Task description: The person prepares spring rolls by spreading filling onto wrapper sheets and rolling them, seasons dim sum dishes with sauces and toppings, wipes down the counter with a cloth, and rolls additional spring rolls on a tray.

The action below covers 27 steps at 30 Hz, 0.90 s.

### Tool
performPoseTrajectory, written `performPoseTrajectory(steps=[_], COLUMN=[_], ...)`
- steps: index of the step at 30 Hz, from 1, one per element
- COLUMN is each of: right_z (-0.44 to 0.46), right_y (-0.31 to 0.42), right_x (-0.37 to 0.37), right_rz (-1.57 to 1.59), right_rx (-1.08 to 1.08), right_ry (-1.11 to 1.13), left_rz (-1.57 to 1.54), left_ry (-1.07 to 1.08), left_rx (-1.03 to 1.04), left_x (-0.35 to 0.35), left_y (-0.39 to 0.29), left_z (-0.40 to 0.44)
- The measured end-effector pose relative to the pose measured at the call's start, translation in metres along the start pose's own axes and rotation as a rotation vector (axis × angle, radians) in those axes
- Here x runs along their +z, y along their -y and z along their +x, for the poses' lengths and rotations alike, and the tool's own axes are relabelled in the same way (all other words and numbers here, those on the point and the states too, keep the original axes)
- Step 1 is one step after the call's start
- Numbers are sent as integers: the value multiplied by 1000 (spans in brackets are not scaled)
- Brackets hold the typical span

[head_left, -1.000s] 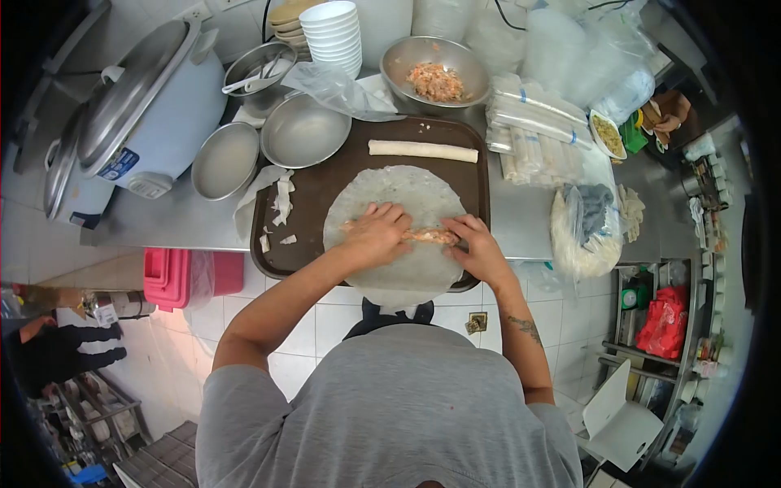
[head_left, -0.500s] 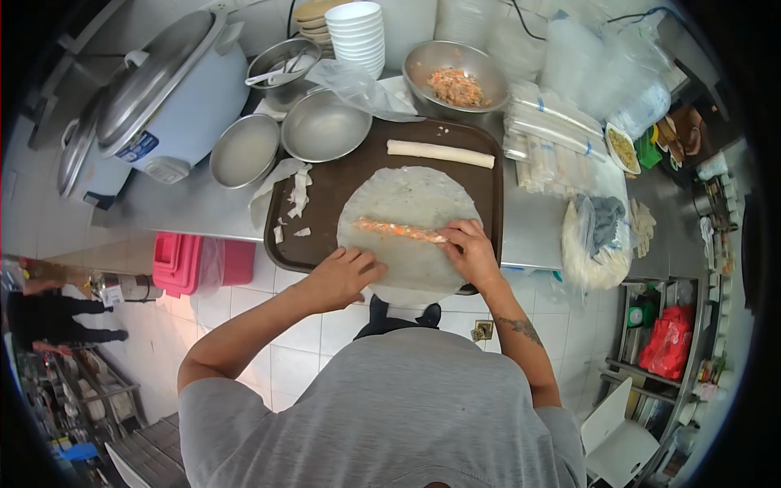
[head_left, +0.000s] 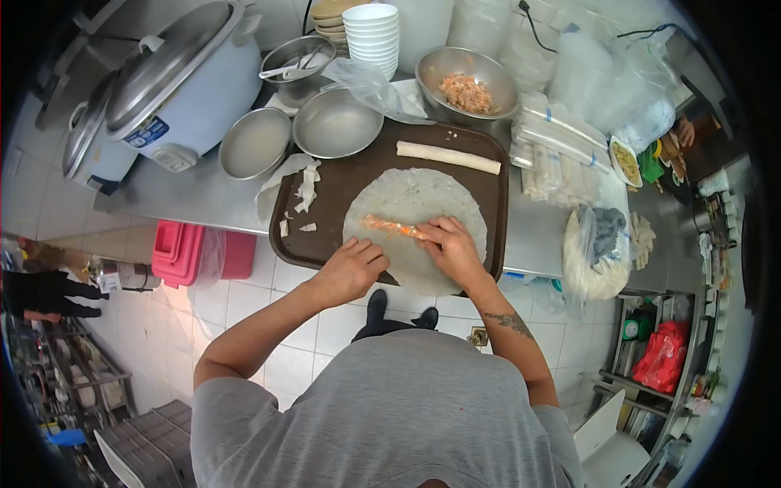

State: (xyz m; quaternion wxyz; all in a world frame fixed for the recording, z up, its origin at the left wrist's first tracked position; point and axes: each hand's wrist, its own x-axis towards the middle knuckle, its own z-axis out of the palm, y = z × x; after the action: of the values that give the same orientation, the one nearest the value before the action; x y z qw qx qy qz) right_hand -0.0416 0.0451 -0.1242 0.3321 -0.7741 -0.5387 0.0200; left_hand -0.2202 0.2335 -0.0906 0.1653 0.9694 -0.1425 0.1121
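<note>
A round, translucent rice paper wrapper (head_left: pixel 439 195) lies on the brown tray (head_left: pixel 480 146), with a narrow strip of orange-and-white filling (head_left: pixel 382 224) across it. My right hand (head_left: pixel 450 250) has its bent fingers and thumb closed around the strip's right end. At the wrapper's near left edge rests my left hand (head_left: pixel 355 267), fingers slightly bent and a little apart; its thumb is mostly hidden. Beyond the wrapper lies a finished pale roll (head_left: pixel 447 157). Torn wrapper scraps (head_left: pixel 307 187) lie at the tray's left side.
Behind the tray stand a bowl of shredded filling (head_left: pixel 468 93), two metal bowls (head_left: pixel 338 122) and stacked white bowls (head_left: pixel 372 41). Bagged rolls (head_left: pixel 553 146) lie to the right, rice cookers (head_left: pixel 175 81) to the left. A pink bin (head_left: pixel 181 252) is below the counter.
My right hand has moved left along the filling strip, which looks shorter and more gathered. My left hand has moved up onto the wrapper's edge. The camera view has shifted slightly.
</note>
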Motion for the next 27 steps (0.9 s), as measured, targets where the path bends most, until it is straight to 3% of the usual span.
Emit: performPoseTrajectory(steps=[1,4,7,10,12,14,18,22,27], right_z=[0,-5,-15,-32,-41,-47,-42,-43,-30], right_y=[4,7,-6,-25,-28,-24,-19,-28,-5], right_x=[-6,-21,-40,-54,-62,-59,-46,-33,-33], right_rz=[-13,331,364,330,307,158,38,60,-16], right_rx=[-5,286,330,363,403,314,154,205,187], right_ry=[-8,-1,-140,-166,-129,-134,-96,-84,-189], left_rz=[13,-4,-38,-235,-206,-125,-110,-86,-77], left_ry=[-21,-28,160,36,-39,-32,-100,21,-72], left_rx=[1,-3,11,-67,-151,-194,-88,-30,-65], left_x=[1,-5,-15,-15,-16,-19,27,68,68], left_y=[1,-1,-2,13,24,28,10,-8,-3], left_z=[1,4,3,6,19,35,75,107,101])
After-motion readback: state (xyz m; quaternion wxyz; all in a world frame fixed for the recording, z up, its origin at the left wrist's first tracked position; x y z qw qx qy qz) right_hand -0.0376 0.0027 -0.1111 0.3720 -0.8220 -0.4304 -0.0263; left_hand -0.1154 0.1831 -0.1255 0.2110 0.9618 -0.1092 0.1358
